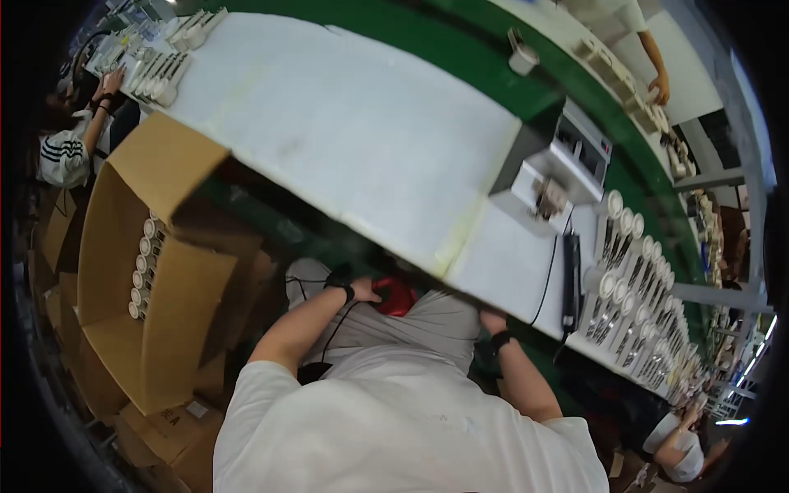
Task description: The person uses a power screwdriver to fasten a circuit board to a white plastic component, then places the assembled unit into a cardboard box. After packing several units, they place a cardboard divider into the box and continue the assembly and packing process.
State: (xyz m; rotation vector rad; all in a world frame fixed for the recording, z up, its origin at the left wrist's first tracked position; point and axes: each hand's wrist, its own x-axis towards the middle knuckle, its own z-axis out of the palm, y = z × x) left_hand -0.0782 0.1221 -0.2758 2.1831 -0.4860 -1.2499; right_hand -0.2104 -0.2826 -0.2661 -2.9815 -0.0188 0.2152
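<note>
Down at my lap, my left hand (364,289) is at the left edge of a smooth, rounded red object (396,296), possibly a stool seat. The thumb lies against it and the hand looks closed on that edge; the other fingers are partly hidden. Grey trousers surround the red object. My right hand (492,320) is low by my right thigh, close under the edge of the white worktable (329,140). Its fingers are out of sight, so what it touches cannot be made out. Dark bands circle both wrists, and a thin dark cord hangs from the left one.
A metal box-shaped device (559,160) stands on the table's right part, beside a black bar-shaped tool (571,283) with a cable. Rows of white round-headed parts (633,308) lie farther right. An open cardboard box (156,271) holding similar parts is at left. Other people work nearby.
</note>
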